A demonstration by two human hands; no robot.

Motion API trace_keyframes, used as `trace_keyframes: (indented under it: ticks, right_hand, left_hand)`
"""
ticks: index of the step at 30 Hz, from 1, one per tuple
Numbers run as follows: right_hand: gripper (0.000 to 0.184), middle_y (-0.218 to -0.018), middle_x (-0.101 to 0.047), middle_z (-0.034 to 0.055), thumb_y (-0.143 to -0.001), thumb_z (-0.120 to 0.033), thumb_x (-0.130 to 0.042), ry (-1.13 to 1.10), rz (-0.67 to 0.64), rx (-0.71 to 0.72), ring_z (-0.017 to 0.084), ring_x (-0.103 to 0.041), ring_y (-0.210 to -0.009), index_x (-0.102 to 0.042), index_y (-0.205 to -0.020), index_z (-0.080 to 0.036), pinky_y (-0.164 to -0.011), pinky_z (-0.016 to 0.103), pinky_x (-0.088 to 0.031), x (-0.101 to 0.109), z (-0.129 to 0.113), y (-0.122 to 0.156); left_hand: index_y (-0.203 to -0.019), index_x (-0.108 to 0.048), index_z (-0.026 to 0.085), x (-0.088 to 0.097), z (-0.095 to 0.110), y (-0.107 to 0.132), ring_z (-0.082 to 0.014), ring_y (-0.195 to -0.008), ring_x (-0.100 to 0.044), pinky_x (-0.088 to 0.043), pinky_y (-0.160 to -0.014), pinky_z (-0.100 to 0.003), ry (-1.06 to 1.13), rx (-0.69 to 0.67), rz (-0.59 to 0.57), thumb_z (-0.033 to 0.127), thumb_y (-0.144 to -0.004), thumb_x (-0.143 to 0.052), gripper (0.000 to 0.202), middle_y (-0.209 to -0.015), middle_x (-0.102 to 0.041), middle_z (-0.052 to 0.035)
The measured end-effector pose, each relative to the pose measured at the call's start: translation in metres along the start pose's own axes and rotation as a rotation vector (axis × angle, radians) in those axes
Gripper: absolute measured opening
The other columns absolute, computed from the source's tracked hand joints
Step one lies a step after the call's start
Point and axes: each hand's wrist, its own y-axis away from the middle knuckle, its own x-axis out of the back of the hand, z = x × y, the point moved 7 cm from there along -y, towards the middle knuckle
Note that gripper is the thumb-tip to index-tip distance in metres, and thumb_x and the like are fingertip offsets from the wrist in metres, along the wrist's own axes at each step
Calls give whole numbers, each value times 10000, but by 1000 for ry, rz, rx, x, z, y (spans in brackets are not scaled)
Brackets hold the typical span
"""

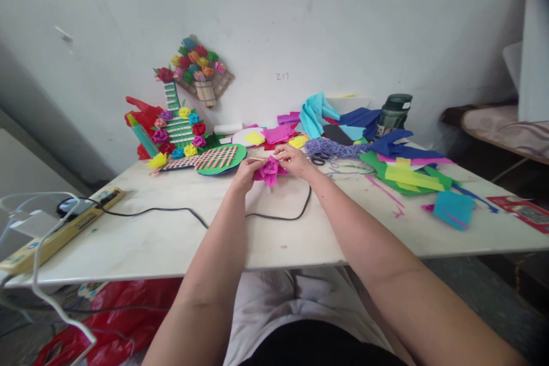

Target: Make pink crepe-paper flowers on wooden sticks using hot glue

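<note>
Over the middle of the white table, a bright pink paper flower is held between both hands. My left hand pinches its left side, fingers closed. On the other side my right hand grips the flower's upper right edge with bent fingers. Its petals are ruffled and point toward me. Just left of my hands lies a green round panel crossed with thin sticks. Black-handled scissors rest close to my right hand, partly covered by a bundle of purple yarn.
Colored paper sheets spread over the right side, near a dark bottle. A flower-decorated guitar-shaped piece leans at the back left. A black cable crosses the table from the power strip.
</note>
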Motion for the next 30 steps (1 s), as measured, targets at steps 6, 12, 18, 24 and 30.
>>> trace_keyframes:
  ticks: [6, 12, 18, 24, 30]
  right_hand:
    - [157, -897, -642, 64, -666, -108, -606, -10, -14, -21, 157, -589, -847, -726, -728, -187, -652, 251, -470, 0, -1, 0]
    - [160, -870, -663, 62, -643, -82, -594, -5, 18, 5, 161, -594, -834, -698, -724, -172, -634, 251, -463, 3, 2, -1]
    - [119, -854, -662, 50, -659, -106, -624, -17, 41, 7, 147, -602, -811, -706, -684, -189, -688, 272, -473, 6, 6, -1]
    - [75, -846, -660, 64, -703, -196, -655, -52, 14, -9, 149, -598, -784, -730, -696, -192, -665, 270, -471, 7, 4, 0]
    - [82, -827, -666, 60, -710, -200, -664, -17, -25, -22, 142, -596, -765, -745, -721, -195, -684, 268, -467, 8, 7, 0]
  left_hand:
    - [-686, -696, 126, -3, 0, 1, -131, -513, -567, -428, -503, -245, -20, 25, -21, 239, -459, -790, 271, -619, -655, -39]
    - [-661, -687, 127, -2, 0, 1, -115, -486, -551, -421, -485, -232, -3, 30, -5, 227, -444, -798, 263, -591, -644, -27]
    - [-649, -670, 131, 2, -1, -2, -107, -498, -559, -425, -489, -216, 46, 6, 23, 221, -443, -800, 260, -587, -639, -14]
    - [-665, -670, 138, 5, 1, -1, -108, -513, -559, -426, -500, -219, 58, -20, 54, 232, -443, -794, 270, -592, -638, -7]
    - [-656, -676, 139, 4, 4, 1, -119, -550, -565, -435, -519, -223, 55, -12, 64, 251, -431, -797, 278, -621, -647, -21]
